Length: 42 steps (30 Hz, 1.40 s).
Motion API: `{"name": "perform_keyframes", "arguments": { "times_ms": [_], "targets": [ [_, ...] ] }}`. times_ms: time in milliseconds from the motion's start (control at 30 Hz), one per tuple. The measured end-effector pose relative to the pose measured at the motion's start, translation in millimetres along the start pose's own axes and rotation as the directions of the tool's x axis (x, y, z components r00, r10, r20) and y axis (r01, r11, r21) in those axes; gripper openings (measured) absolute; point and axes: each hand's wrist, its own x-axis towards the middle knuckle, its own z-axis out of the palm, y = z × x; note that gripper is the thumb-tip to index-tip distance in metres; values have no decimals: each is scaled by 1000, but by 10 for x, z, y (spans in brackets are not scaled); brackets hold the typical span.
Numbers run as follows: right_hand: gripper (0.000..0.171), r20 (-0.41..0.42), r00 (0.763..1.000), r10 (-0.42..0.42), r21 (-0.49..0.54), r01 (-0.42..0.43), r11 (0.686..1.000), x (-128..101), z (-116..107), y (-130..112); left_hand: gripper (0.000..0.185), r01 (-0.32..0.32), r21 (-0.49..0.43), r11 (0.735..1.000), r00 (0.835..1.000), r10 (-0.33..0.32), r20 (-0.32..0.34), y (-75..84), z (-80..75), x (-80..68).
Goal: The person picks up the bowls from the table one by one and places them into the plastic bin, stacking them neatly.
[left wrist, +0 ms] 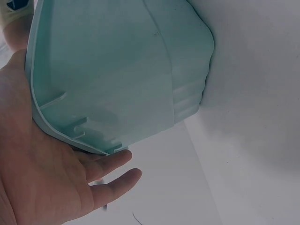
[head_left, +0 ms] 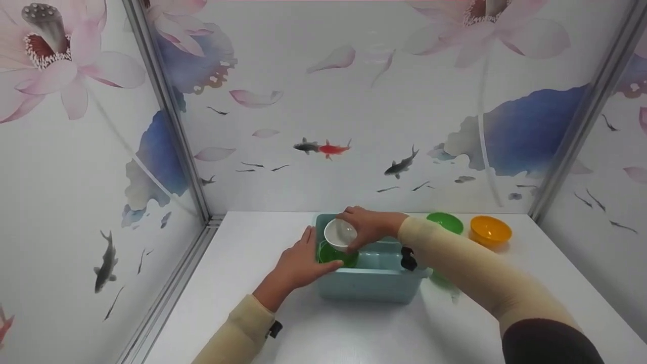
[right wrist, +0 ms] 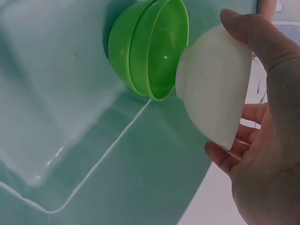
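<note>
A pale teal plastic bin (head_left: 371, 283) stands on the white table. My right hand (head_left: 368, 226) grips a small white bowl (head_left: 339, 233) by its rim, tilted above the bin's left end. In the right wrist view the white bowl (right wrist: 213, 89) hangs beside green bowls (right wrist: 147, 47) stacked on edge inside the bin (right wrist: 70, 140). My left hand (head_left: 303, 260) lies flat with straight fingers against the bin's left wall; the left wrist view shows the palm (left wrist: 42, 178) under the bin's rim (left wrist: 70, 133).
A green bowl (head_left: 445, 222) and an orange bowl (head_left: 490, 230) sit on the table (head_left: 242, 263) behind the bin at the right. Printed panel walls close in the left, back and right sides.
</note>
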Motion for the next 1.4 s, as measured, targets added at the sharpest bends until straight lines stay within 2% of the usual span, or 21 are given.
{"name": "perform_keyframes", "arguments": {
  "times_ms": [167,533,700,833,1033,1300,1400],
  "targets": [
    [103,35,999,1,-1,-1,1000,95,20,-22,125,5,-21,1000,1000,-5,0,-3,6,-16],
    [96,30,999,-16,22,16,1000,245,76,-48,126,-12,-29,1000,1000,11,-11,-13,16,-3],
    [91,67,998,-21,86,15,996,320,129,-17,128,-5,-12,1000,1000,5,-2,-13,12,-13],
    [89,83,996,-10,96,2,995,353,167,22,127,-11,-2,1000,1000,11,-7,-6,14,-3],
    [92,130,991,22,67,-31,997,389,292,54,126,-22,9,1000,1000,22,-15,-7,12,-6],
    [84,151,987,57,-72,-47,996,419,419,27,130,-40,25,999,999,41,-23,-9,7,-17],
    [85,148,986,78,-110,-62,992,427,443,26,130,-43,22,999,999,44,-20,-9,12,-24]
  ]
}}
